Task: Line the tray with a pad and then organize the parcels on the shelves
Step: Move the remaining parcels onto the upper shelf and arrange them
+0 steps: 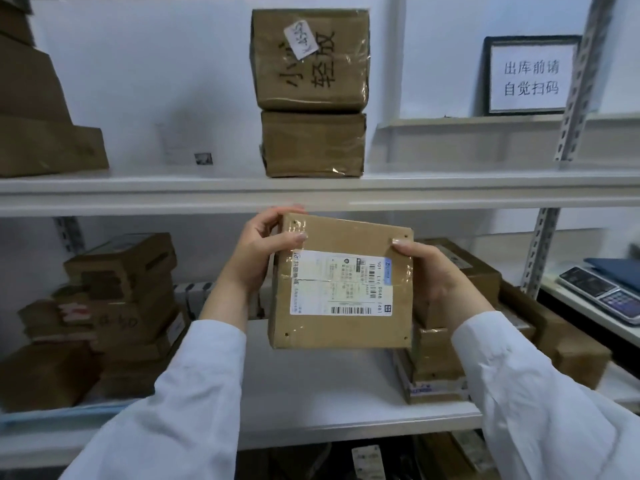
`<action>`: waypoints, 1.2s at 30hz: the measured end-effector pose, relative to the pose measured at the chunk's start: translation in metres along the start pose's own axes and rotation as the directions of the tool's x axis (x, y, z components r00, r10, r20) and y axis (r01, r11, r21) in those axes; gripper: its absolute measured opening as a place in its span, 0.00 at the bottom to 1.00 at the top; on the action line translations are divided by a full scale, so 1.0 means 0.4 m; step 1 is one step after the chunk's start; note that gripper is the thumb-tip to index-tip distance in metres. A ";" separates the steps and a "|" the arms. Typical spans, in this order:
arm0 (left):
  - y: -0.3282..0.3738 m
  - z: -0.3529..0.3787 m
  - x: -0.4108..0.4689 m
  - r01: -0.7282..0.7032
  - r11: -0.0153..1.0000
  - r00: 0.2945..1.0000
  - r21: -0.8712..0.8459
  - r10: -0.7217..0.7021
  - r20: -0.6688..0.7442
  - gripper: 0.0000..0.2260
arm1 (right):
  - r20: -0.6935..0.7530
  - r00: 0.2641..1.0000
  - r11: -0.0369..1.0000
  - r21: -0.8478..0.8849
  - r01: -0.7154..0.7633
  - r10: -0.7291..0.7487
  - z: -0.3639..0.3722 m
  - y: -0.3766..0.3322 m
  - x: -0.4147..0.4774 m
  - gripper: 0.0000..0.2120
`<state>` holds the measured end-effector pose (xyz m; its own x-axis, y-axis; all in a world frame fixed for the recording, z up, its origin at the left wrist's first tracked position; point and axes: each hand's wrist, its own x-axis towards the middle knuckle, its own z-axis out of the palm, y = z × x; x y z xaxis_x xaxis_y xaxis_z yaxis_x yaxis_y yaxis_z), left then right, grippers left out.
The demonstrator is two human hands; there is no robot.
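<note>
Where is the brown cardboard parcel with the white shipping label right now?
Centre frame: brown cardboard parcel held in both hands, left hand, right hand, below the upper shelf.

Two stacked boxes on upper shelf

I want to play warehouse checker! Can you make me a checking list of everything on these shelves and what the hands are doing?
Surface: middle shelf is white, with a bare patch in the centre.
Job's things: held parcel has its shipping label facing the camera; two stacked boxes sit on the upper shelf; box piles stand at left and right.
Clutter: nothing seen.
Grippers: left hand and right hand grip the parcel's upper corners.
Cables: nothing seen.
Surroundings: framed sign at upper right, weighing scale at far right, slotted metal posts.
</note>
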<state>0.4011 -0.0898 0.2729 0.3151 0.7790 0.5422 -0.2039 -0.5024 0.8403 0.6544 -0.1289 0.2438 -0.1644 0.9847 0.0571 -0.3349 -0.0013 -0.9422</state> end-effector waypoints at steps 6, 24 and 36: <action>0.089 0.027 0.026 -0.124 0.991 0.992 0.045 0.123 0.023 0.15 | 0.053 0.996 0.993 0.093 0.073 -0.078 0.009 -0.060 -0.020 0.35; 0.311 0.087 0.098 -0.375 0.891 0.898 -0.258 0.279 -0.341 0.12 | 0.337 0.778 0.835 0.367 0.410 -0.530 0.062 -0.260 0.002 0.34; 0.399 0.130 0.156 -0.428 0.877 0.758 -0.221 0.215 -0.616 0.12 | 0.050 0.593 0.594 0.113 0.796 -0.804 0.217 -0.361 0.034 0.39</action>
<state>0.4364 -0.1409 0.4410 -0.3754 0.7138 0.5913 -0.5181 -0.6906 0.5047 0.6200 -0.1303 0.4092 0.1258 0.5760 0.8077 -0.4348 0.7638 -0.4770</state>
